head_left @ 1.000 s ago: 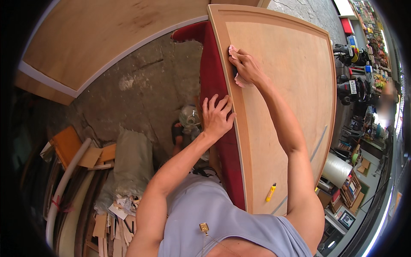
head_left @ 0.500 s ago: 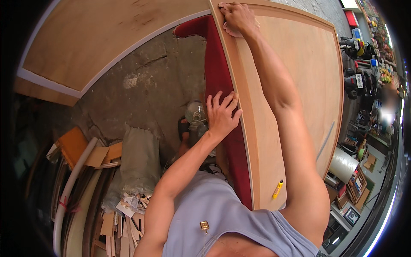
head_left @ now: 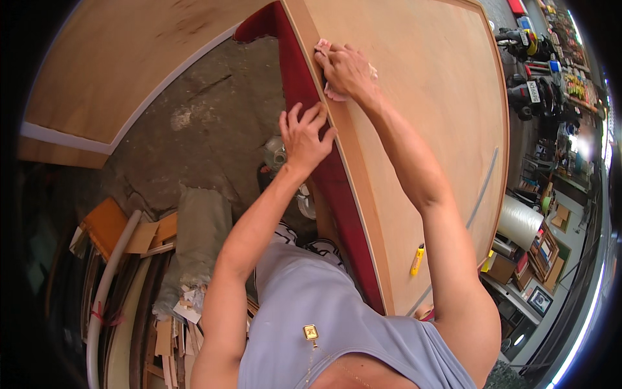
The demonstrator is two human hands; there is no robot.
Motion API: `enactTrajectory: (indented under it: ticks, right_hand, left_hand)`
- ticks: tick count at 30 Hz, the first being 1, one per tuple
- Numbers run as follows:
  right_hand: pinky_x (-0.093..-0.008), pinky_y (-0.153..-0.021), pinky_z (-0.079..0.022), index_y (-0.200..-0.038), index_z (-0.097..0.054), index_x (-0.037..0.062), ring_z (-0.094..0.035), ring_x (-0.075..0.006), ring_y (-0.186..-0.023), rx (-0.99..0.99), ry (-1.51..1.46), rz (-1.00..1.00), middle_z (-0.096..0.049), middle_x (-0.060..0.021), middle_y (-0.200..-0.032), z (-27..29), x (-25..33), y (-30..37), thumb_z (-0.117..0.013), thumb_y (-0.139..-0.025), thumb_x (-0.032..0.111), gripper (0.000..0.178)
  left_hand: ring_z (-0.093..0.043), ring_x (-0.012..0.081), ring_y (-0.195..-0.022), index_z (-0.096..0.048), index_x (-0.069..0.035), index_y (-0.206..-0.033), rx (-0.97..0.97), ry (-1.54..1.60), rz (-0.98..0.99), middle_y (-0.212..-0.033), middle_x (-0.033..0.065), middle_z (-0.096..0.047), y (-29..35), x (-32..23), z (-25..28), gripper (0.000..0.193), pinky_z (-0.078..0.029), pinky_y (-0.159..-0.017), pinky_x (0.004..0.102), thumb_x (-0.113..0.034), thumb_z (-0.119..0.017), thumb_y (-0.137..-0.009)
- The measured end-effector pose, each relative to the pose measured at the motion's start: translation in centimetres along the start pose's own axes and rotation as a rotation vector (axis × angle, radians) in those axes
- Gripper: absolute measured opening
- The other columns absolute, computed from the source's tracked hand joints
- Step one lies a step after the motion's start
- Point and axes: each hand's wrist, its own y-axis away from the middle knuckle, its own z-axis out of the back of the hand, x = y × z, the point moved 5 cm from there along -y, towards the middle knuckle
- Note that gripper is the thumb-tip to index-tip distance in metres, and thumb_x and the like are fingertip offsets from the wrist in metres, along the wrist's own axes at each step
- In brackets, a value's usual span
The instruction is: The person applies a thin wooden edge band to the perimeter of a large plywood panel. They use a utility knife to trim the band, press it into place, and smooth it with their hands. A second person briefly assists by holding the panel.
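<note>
A large wooden panel (head_left: 402,117) with a raised frame edge lies in front of me, over a dark red cloth (head_left: 299,71) that shows along its left side. My right hand (head_left: 350,71) is closed on a crumpled pink rag (head_left: 335,94) and presses it on the frame strip near the far left. Closer to me, my left hand (head_left: 307,139) rests its fingertips at the panel's left edge, fingers apart, holding nothing. On the panel near my right arm lies a yellow utility knife (head_left: 416,260). A thin grey strip (head_left: 483,188) lies further right.
Another framed panel (head_left: 149,71) stands at the far left over the concrete floor (head_left: 188,139). Wood offcuts (head_left: 170,337), a grey sack (head_left: 204,220) and a pale pipe (head_left: 107,285) crowd the lower left. On the right are motorcycles (head_left: 528,94) and a plastic-film roll (head_left: 520,219).
My right hand has drawn the pink rag along the frame strip toward me, its elbow bending. My left hand stays at the panel's edge. The whole view has shifted slightly.
</note>
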Motion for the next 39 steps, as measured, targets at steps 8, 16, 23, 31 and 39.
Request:
enactTrajectory:
  ticks: [8, 16, 23, 31, 39]
  right_hand:
    - [-0.0443, -0.079, -0.044, -0.106, -0.072, 0.0120, -0.061, -0.0292, -0.094, 0.054, -0.013, -0.060, -0.067, -0.0059, -0.106, 0.8, 0.3, 12.7, -0.052, -0.096, 0.034, 0.031]
    - [-0.0404, -0.073, -0.044, -0.110, -0.068, 0.0113, -0.060, -0.0244, -0.090, -0.010, 0.064, -0.035, -0.066, -0.0024, -0.113, 2.4, 1.1, 27.4, -0.054, -0.094, 0.032, 0.030]
    - [-0.0411, -0.077, -0.044, -0.111, -0.066, 0.0079, -0.059, -0.0236, -0.096, 0.122, 0.060, -0.134, -0.065, -0.0051, -0.106, 4.0, 2.3, 40.6, -0.051, -0.095, 0.034, 0.034]
    - [-0.0393, -0.075, -0.043, -0.111, -0.066, 0.0119, -0.057, -0.0227, -0.094, 0.137, 0.096, -0.280, -0.063, -0.0041, -0.103, 6.3, 4.7, 56.2, -0.058, -0.091, 0.033, 0.030]
    - [-0.0398, -0.079, -0.042, -0.110, -0.067, 0.0162, -0.055, -0.0229, -0.099, 0.154, 0.016, -0.537, -0.060, -0.0049, -0.103, 9.6, 6.9, 70.3, -0.062, -0.088, 0.032, 0.028]
  left_hand:
    - [-0.044, 0.0322, -0.130, -0.062, -0.018, -0.131, -0.010, -0.107, -0.001, -0.134, -0.0008, -0.060, -0.4, 0.3, -0.5, 0.056, -0.024, -0.113, 0.0492, -0.039, -0.071, -0.080]
    - [-0.039, 0.0358, -0.132, -0.055, -0.027, -0.137, -0.128, -0.304, -0.072, -0.143, 0.0023, -0.051, -0.5, -0.3, -0.7, 0.058, -0.023, -0.113, 0.0540, -0.040, -0.066, -0.082]
    - [-0.033, 0.0357, -0.140, -0.056, -0.019, -0.137, 0.196, -0.701, -0.356, -0.145, 0.0039, -0.049, 2.6, -7.3, -3.3, 0.056, -0.021, -0.116, 0.0544, -0.048, -0.056, -0.089]
    - [-0.027, 0.0388, -0.144, -0.042, 0.010, -0.139, 0.280, -0.938, -0.424, -0.148, 0.0268, -0.039, 10.1, -11.0, -5.7, 0.091, -0.016, -0.117, 0.0539, -0.065, -0.047, -0.089]
    - [-0.043, 0.0396, -0.132, -0.060, 0.012, -0.120, 0.649, -1.081, -0.395, -0.134, 0.0275, -0.054, 12.7, -17.3, -3.0, 0.109, -0.030, -0.110, 0.0510, -0.084, -0.059, -0.067]
